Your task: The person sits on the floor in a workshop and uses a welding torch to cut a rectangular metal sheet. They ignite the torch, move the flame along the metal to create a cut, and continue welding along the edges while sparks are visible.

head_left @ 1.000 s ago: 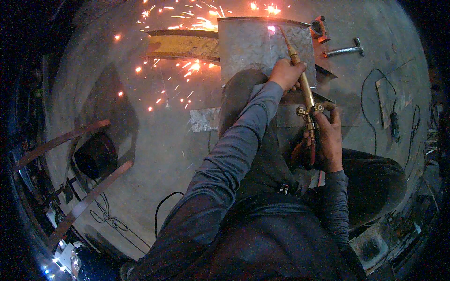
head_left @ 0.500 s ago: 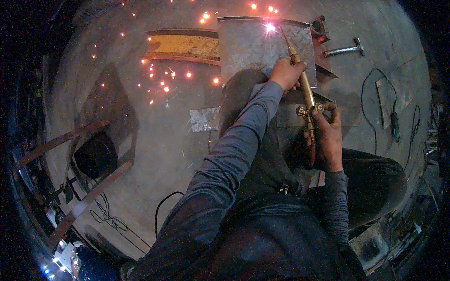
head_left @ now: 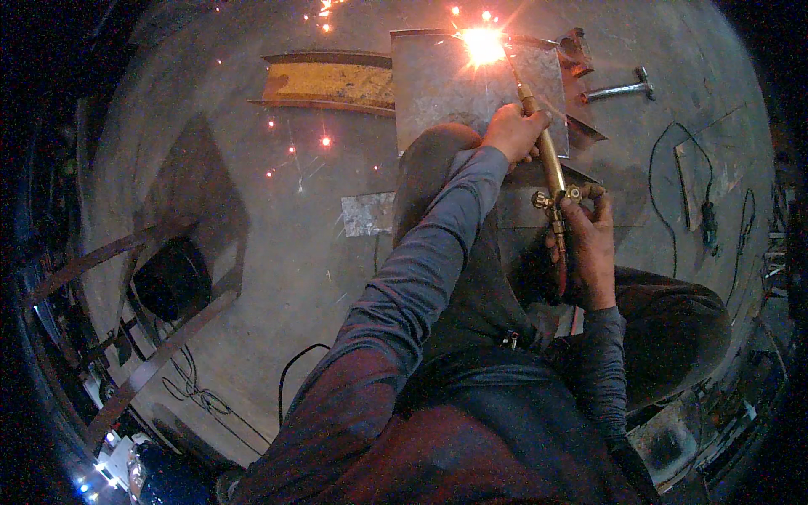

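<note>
A brass gas torch (head_left: 550,160) slants up and to the left in front of me, its thin tip at the sheet's far edge. My left hand (head_left: 515,133) is closed round the torch's front part, just behind the nozzle. At the valve end, my right hand (head_left: 589,240) grips the rear body by the knobs, with a red hose under it. The grey metal sheet (head_left: 438,93) lies across steel beams. A bright orange-white glare (head_left: 484,46) covers the torch tip and part of the sheet's far edge, so the metal there is hidden.
A yellow I-beam (head_left: 328,82) sticks out left of the sheet. To the right lie a hammer (head_left: 619,87) and a looped black cable (head_left: 652,185). A steel frame (head_left: 160,358) stands at the lower left. Glowing sparks (head_left: 326,141) are scattered over the floor.
The light at the torch tip has grown from a small pinkish point to a large orange glare. Fewer sparks show on the left floor. Both hands and the torch have hardly moved.
</note>
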The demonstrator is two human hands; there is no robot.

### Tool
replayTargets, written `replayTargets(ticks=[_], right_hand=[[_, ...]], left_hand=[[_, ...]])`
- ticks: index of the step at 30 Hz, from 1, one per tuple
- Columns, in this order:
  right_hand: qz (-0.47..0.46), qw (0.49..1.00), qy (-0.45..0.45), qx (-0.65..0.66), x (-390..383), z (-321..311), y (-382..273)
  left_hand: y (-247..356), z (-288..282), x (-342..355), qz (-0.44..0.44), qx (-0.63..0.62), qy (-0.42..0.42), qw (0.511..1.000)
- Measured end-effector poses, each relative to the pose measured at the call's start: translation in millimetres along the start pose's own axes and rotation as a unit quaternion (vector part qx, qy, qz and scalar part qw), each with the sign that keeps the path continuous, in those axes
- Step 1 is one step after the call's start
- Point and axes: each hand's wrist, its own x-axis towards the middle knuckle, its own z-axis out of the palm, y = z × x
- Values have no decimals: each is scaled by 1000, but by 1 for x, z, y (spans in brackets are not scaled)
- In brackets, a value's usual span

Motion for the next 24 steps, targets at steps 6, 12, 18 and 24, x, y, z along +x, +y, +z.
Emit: replayTargets(ticks=[6, 12, 18, 24], right_hand=[[2, 1000, -5, 5, -2, 1, -1], [-5, 1000, 2, 20, 4, -3, 6], [8, 999, -15, 44, 10, -9, 12], [-8, 998, -4, 55, 10, -7, 14]], left_hand=[[-4, -1, 4, -30, -1, -9, 1000], [-3, 1, 5, -7, -10, -9, 1000], [-6, -2, 6, 7, 0, -10, 1000], [-6, 0, 4, -2, 11, 16, 1000]])
